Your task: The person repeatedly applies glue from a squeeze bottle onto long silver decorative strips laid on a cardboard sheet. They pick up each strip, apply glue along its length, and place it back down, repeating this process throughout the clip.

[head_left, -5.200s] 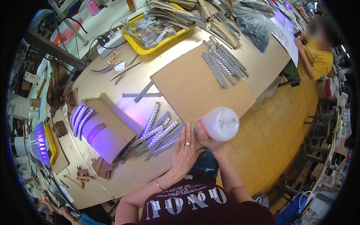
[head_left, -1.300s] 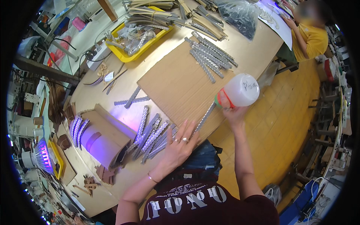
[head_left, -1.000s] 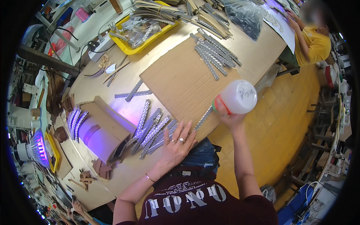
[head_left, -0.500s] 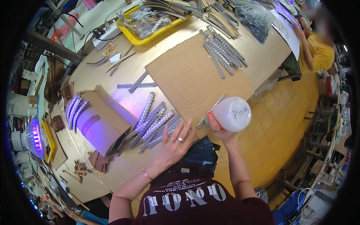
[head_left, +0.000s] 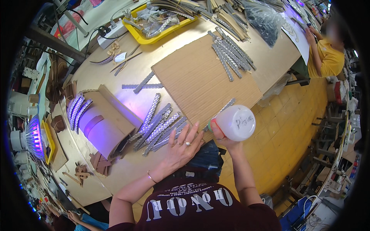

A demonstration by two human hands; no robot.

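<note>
My right hand (head_left: 227, 141) is closed round a whitish plastic squeeze bottle (head_left: 239, 124) with a red band and a green part at its neck. The bottle lies tipped over, its neck pointing left, at a grey braided strip (head_left: 230, 103) on the near edge of a cardboard sheet (head_left: 192, 73). Part of that strip is hidden by the bottle and hand. My left hand (head_left: 184, 148) lies with fingers stretched out and apart at the cardboard's near corner, close to the strip's near end. Beside its fingertips is a pile of silvery braided strips (head_left: 156, 127).
More braided strips (head_left: 231, 54) lie on the cardboard's far part. A curved cardboard form (head_left: 106, 127) stands left, under purple light from a lamp (head_left: 34, 136). A yellow tray (head_left: 148, 40) sits at the back. A person in yellow (head_left: 327, 57) works at far right.
The bottle has shifted slightly left and nearer to me along the strip, its neck now closer to my left hand. My left hand has hardly moved.
</note>
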